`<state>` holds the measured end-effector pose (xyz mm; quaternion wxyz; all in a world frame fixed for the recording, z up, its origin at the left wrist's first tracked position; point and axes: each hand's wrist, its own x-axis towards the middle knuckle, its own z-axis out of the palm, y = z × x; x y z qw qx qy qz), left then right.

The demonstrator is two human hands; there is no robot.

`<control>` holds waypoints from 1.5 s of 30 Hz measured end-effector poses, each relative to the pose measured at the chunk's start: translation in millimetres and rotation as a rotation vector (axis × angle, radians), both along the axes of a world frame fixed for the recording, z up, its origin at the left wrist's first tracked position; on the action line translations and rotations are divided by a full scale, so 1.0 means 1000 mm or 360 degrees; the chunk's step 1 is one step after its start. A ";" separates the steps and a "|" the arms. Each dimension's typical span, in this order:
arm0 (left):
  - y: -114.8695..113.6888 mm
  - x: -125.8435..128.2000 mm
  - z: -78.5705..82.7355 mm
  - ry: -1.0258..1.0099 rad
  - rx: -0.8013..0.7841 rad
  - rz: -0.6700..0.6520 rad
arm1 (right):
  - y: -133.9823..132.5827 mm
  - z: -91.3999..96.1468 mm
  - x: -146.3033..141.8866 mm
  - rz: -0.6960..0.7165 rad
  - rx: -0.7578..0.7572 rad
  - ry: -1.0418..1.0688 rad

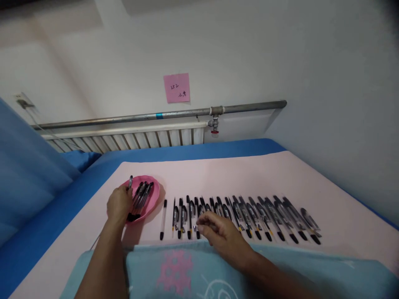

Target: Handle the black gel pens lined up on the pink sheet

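My left hand [120,203] is over the left rim of a pink plate [157,191] with a scalloped edge. Its fingers are closed on a pen [130,182] with a dark end that sticks up past them. Several black-capped pens [143,195] lie together on the plate. To the right, my right hand [222,234] is just above the near side of a long row of pen parts, its fingers loosely curled and the thumb apart from the forefinger. No object shows between them. The row holds clear barrels [163,220], black caps [184,214], thin refills [173,218] and small silvery tips [195,228].
A pale pink sheet [205,174] covers the blue surface [187,153]. Nearest me lies a light blue patterned cloth [149,265]. Behind are a white radiator [149,139], a metal pipe [131,119] and a valve [215,124]. A blue curtain [28,166] hangs at left.
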<state>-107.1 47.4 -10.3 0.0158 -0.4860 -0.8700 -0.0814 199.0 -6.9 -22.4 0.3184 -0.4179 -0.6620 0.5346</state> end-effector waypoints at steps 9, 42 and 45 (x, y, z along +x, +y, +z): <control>0.011 -0.010 -0.012 -0.0050 -0.0153 -0.0112 | -0.004 -0.005 0.001 0.0060 0.0072 -0.0141; -0.041 0.109 0.012 -0.1076 -0.0173 -0.0931 | 0.001 -0.003 0.002 -0.0049 0.0286 -0.0138; -0.050 0.131 0.010 -0.1378 -0.0217 -0.1395 | 0.004 -0.004 0.000 -0.0132 0.0142 0.0041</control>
